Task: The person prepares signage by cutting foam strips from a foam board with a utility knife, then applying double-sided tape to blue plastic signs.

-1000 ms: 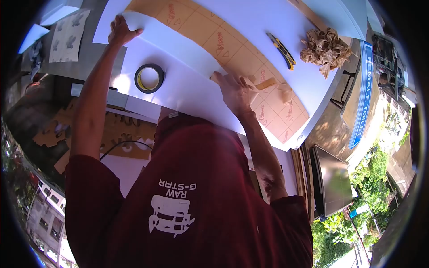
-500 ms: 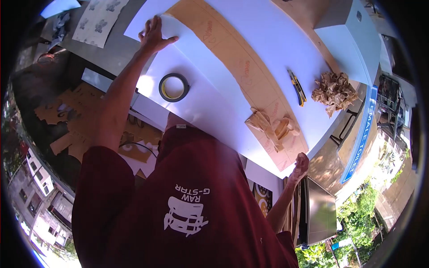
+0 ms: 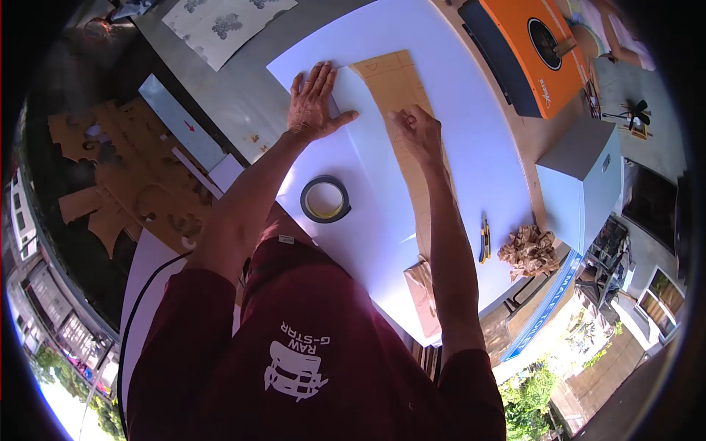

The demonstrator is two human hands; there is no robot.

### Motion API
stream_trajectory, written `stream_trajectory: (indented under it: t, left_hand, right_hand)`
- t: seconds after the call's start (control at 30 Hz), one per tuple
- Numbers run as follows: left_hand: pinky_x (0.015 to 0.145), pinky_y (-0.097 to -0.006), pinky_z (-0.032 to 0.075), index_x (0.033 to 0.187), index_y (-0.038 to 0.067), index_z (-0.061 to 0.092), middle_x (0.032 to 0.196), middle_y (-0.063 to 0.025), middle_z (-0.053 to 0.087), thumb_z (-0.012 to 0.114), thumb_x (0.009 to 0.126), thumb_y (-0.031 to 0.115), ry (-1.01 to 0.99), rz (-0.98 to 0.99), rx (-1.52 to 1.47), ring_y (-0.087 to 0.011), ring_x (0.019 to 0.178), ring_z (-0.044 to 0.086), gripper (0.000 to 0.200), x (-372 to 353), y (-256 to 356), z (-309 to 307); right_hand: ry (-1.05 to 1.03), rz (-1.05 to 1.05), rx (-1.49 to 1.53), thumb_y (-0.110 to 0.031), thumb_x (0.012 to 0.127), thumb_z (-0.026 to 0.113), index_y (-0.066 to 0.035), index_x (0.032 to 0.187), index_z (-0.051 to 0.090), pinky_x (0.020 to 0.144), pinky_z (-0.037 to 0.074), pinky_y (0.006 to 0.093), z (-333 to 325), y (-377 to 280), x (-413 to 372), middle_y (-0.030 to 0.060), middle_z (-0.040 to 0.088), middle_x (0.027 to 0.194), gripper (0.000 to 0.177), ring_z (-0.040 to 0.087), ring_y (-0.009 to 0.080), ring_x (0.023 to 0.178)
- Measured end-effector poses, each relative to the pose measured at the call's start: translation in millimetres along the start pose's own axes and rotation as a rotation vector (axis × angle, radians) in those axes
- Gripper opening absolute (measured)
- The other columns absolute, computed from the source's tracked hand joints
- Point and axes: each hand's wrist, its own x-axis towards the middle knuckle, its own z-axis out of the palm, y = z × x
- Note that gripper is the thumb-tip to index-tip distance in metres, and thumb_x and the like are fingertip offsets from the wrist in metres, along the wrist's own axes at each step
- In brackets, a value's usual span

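My left hand (image 3: pixel 315 106) lies flat with fingers spread on a large white sheet (image 3: pixel 478 140), left of a curved brown strip (image 3: pixel 397 77). Over the strip's upper part is my right hand (image 3: pixel 418 134), its fingers curled together; what they hold, if anything, is too small to tell. My right forearm hides some of the strip's lower part. A dark tape roll (image 3: pixel 326 199) rests on the white surface between my arms. To the right lie a yellow-and-black cutter (image 3: pixel 485 241) and crumpled brown paper (image 3: pixel 529 252).
An orange box (image 3: pixel 515 44) stands at the upper right, above a pale blue box (image 3: pixel 577 195). Cut brown cardboard (image 3: pixel 140 180) lies at the left. A patterned sheet (image 3: pixel 220 28) is at the top. Part of another person (image 3: pixel 614 37) shows at the far upper right.
My right hand has moved from the strip's lower end up to its upper part. My left hand stays spread on the white sheet. The view has shifted, bringing the orange box into sight.
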Motion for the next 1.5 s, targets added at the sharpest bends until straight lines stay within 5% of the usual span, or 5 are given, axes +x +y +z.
stream_trajectory:
  t: [0.3, 1.0, 1.1, 1.3, 1.5]
  left_hand:
    - [0.122, -0.0532, 0.014, 0.151, 0.002, 0.037, 0.16, -0.0135, 0.034, 0.067, 0.078, 0.066, 0.026, -0.014, -0.147, -0.0241, 0.15, 0.027, 0.101, 1, -7, -4]
    - [0.122, -0.0541, 0.017, 0.149, 0.001, 0.04, 0.16, -0.0124, 0.034, 0.07, 0.078, 0.062, 0.041, -0.009, -0.192, -0.0237, 0.15, 0.028, 0.098, 2, -9, -3]
    - [0.122, -0.0538, 0.017, 0.149, 0.001, 0.04, 0.159, -0.012, 0.035, 0.071, 0.078, 0.062, 0.053, -0.016, -0.208, -0.0236, 0.15, 0.028, 0.099, 0, -10, -3]
    - [0.121, -0.0542, 0.02, 0.149, 0.002, 0.041, 0.159, -0.0121, 0.037, 0.073, 0.077, 0.062, 0.06, -0.02, -0.198, -0.0242, 0.149, 0.03, 0.1, 0, -8, -2]
    - [0.123, -0.0521, 0.017, 0.15, 0.003, 0.039, 0.16, -0.0107, 0.034, 0.067, 0.08, 0.063, 0.045, -0.02, -0.182, -0.0225, 0.15, 0.027, 0.098, 0, -10, -1]
  right_hand:
    - [-0.234, 0.035, -0.699, -0.058, 0.074, 0.081, 0.001, 0.086, 0.064, 0.074, 0.055, 0.0421, 69, -58, 140, 0.02, 0.071, 0.087, 0.063, 0.071, 0.0323, 0.083]
    - [-0.278, 0.018, -0.461, -0.042, 0.081, 0.082, -0.001, 0.1, 0.056, 0.065, 0.054, 0.0362, 61, -35, 150, 0.0117, 0.068, 0.084, 0.052, 0.066, 0.0238, 0.069]
    - [-0.343, 0.158, -0.357, -0.032, 0.085, 0.077, -0.002, 0.107, 0.057, 0.079, 0.056, 0.0399, 57, -26, 155, 0.0134, 0.072, 0.092, 0.042, 0.071, 0.0267, 0.085]
    - [-0.33, 0.248, -0.158, -0.029, 0.09, 0.074, 0.0, 0.114, 0.054, 0.051, 0.055, 0.0298, 47, -40, 147, 0.0106, 0.066, 0.095, 0.043, 0.063, 0.0157, 0.058]
    - [-0.292, 0.275, -0.259, -0.031, 0.09, 0.075, 0.0, 0.117, 0.053, 0.051, 0.057, 0.0297, 51, -52, 143, 0.0116, 0.065, 0.101, 0.047, 0.064, 0.0169, 0.057]
